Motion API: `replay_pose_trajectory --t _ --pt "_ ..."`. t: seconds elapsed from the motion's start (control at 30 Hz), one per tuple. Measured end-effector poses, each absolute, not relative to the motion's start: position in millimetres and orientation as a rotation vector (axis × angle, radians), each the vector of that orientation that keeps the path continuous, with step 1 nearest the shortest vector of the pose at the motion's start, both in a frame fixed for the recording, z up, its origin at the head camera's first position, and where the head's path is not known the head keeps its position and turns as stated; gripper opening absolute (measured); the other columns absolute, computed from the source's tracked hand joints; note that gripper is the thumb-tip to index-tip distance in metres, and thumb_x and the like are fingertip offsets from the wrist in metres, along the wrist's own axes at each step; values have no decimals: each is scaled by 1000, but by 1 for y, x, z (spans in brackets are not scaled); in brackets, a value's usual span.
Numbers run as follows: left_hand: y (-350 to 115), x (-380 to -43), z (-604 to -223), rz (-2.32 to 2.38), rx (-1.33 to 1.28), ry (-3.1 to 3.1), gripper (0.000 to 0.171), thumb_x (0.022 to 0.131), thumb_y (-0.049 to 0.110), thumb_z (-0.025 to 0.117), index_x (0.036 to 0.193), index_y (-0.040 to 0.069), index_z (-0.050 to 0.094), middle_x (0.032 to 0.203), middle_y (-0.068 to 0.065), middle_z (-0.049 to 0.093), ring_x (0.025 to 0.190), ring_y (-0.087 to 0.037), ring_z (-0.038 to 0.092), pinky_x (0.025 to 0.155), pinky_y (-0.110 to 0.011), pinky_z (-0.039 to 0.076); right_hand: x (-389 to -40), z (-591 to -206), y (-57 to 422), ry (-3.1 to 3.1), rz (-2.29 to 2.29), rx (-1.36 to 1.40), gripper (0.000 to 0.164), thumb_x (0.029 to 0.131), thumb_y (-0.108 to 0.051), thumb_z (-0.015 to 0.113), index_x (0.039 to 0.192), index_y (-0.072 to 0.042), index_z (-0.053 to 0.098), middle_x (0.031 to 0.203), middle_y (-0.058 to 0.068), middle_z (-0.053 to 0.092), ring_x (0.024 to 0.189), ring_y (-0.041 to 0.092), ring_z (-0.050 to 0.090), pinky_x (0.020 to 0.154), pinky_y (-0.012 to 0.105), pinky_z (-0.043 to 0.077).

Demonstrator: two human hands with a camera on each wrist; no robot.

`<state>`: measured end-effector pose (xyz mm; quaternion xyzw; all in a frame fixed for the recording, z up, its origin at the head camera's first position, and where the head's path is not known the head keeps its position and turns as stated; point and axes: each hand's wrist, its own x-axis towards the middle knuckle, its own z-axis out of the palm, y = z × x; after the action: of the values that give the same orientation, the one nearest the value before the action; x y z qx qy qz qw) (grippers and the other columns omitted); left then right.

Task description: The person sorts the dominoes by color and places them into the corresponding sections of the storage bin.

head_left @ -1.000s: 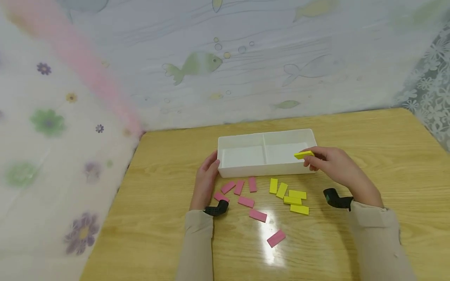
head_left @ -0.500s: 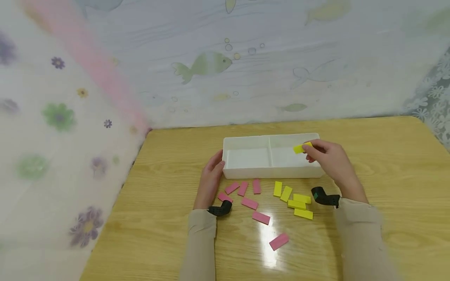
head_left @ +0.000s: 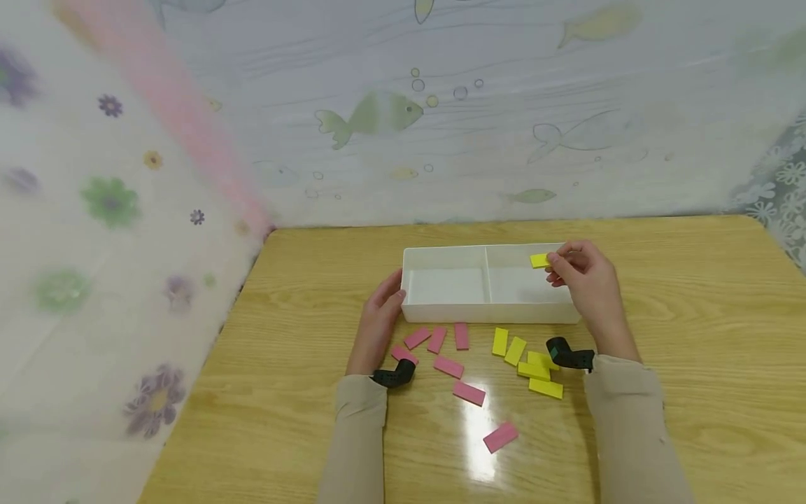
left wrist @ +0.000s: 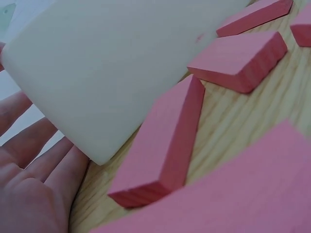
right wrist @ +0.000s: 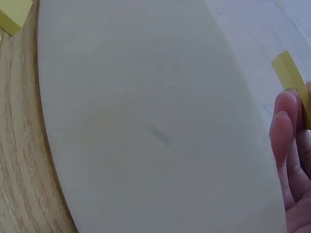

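Note:
A white two-compartment box (head_left: 441,313) lies lengthwise on the table, its divider near the middle. At its left end my left hand (head_left: 376,322) rests with fairly straight fingers against the end wall, the thumb by the front corner. Over the right compartment, my right hand (head_left: 588,287) pinches a yellow domino-like block (head_left: 539,261) between thumb and fingers. In the right wrist view that yellow block (right wrist: 286,73) sticks up past the fingertips, above the box wall (right wrist: 160,97). Both compartments look bare inside where they show.
Several pink blocks (head_left: 469,393) lie scattered before the box on the left. Several yellow blocks (head_left: 546,388) lie to the right, some overlapping. Fish-patterned sheeting (head_left: 378,175) stands behind the wooden table (head_left: 302,301); a flowered sheet (head_left: 126,280) hangs at left.
My right hand has moved inward and farther back with the yellow block, from the box's front right corner to over the right compartment. The left hand stays at the box's end.

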<state>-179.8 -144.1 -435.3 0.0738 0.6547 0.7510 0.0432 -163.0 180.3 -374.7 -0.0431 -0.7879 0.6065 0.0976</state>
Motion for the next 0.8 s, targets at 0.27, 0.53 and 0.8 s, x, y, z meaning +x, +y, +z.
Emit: replay_pose_trajectory --t 0.27,0.53,0.8 --pt "-146 -179 -433 2317 217 1937 48 91 24 52 136 12 39 138 -5 36 125 -19 35 100 -35 31 -165 -380 172 -2631 1439 -92 38 87 -48 47 105 -15 53 88 9 57 79 26 56 65 35 47" --pt "-143 -173 -420 2218 235 2073 43 93 20 47 135 15 39 138 -6 38 125 -20 35 100 -36 30 -167 -384 168 -2786 1150 10 30 91 -36 47 109 -13 55 100 9 58 89 25 52 68 39 41" --pt "-144 -177 -428 2246 239 2054 44 93 22 48 135 14 39 138 -7 37 125 -20 34 100 -36 30 -168 -385 165 -2839 959 109 25 91 -28 48 105 -11 59 96 6 59 81 22 53 62 36 41"
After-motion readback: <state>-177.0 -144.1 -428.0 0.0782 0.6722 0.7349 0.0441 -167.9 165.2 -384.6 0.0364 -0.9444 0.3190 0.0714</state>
